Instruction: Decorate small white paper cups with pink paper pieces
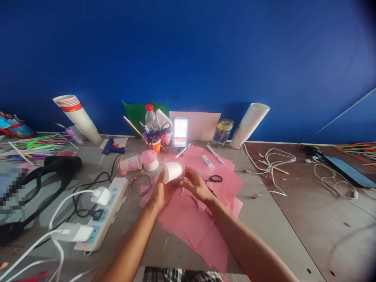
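A white paper cup (173, 172) lies on its side between my two hands, above the pink paper sheets. My left hand (163, 192) is closed on it from the left and below, the thumb along its near side. At the cup's right end are the curved fingers of my right hand (197, 185), with a bit of pink next to them. Under the hands spread several sheets of pink paper (194, 231). Black-handled scissors (215, 179) lie just right of my right hand. To the left are a cup wrapped in pink (131, 163) and one with a pink top (149, 158).
A power strip (108, 211) with white plugs and cables sits at left, near a tape ring (140, 184) and a blue glue gun (113, 147). Stacked paper cups (249, 126) lean on the wall, beside a glass jar (222, 133). A phone (349, 170) lies far right.
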`<act>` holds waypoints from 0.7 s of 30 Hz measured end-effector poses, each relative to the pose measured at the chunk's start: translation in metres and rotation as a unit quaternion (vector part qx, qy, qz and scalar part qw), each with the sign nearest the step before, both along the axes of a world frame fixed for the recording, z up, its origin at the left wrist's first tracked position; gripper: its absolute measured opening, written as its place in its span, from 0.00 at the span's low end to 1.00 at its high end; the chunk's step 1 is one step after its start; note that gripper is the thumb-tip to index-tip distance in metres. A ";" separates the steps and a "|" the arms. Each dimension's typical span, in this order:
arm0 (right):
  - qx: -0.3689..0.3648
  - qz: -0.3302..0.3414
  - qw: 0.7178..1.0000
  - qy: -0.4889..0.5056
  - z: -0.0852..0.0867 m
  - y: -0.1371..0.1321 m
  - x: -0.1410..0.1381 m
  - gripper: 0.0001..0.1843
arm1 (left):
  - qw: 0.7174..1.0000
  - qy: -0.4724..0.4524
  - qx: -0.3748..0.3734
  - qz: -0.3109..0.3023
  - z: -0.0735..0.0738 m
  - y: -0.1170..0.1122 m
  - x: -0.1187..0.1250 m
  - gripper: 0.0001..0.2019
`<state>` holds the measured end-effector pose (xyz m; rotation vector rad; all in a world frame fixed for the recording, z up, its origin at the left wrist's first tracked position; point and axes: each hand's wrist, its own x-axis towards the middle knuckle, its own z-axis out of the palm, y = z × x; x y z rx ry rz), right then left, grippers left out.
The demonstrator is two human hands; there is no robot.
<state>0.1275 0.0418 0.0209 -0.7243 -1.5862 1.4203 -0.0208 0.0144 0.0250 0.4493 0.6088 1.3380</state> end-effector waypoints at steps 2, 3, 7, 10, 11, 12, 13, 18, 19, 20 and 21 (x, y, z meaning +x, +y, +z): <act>0.000 -0.016 1.000 -0.004 -0.001 0.000 0.000 0.30 | 1.000 0.012 0.009 -0.006 -0.002 0.000 0.000 0.24; -0.001 -0.023 1.000 -0.004 -0.001 0.000 0.000 0.31 | 1.000 0.020 0.013 -0.007 -0.003 0.001 0.001 0.25; -0.009 -0.026 0.999 0.017 -0.001 0.000 0.000 0.35 | 0.998 0.059 0.025 -0.007 -0.003 0.000 0.003 0.27; -0.025 -0.025 0.999 0.036 0.001 -0.002 0.000 0.40 | 0.996 0.091 0.012 0.000 -0.004 -0.002 0.006 0.27; -0.035 -0.027 0.998 0.040 0.002 -0.003 0.000 0.42 | 0.995 0.104 0.003 0.008 -0.005 -0.002 0.007 0.27; -0.045 -0.031 0.998 0.041 0.002 -0.004 0.000 0.45 | 0.993 0.118 -0.007 0.017 -0.007 -0.002 0.007 0.27; -0.056 -0.037 0.997 0.040 0.003 -0.005 0.000 0.47 | 0.991 0.133 -0.014 0.024 -0.009 -0.002 0.007 0.27; -0.095 -0.054 0.993 0.043 0.002 -0.007 0.000 0.56 | 0.972 0.231 0.000 0.043 -0.017 -0.002 0.006 0.27; -0.095 -0.056 0.993 0.044 0.002 -0.008 0.000 0.57 | 0.967 0.250 0.006 0.041 -0.017 -0.003 0.006 0.26; -0.092 -0.058 0.993 0.043 0.001 -0.008 0.000 0.57 | 0.964 0.264 0.013 0.038 -0.017 -0.003 0.006 0.26; -0.090 -0.060 0.993 0.042 0.001 -0.008 0.000 0.58 | 0.961 0.274 0.019 0.034 -0.017 -0.003 0.005 0.25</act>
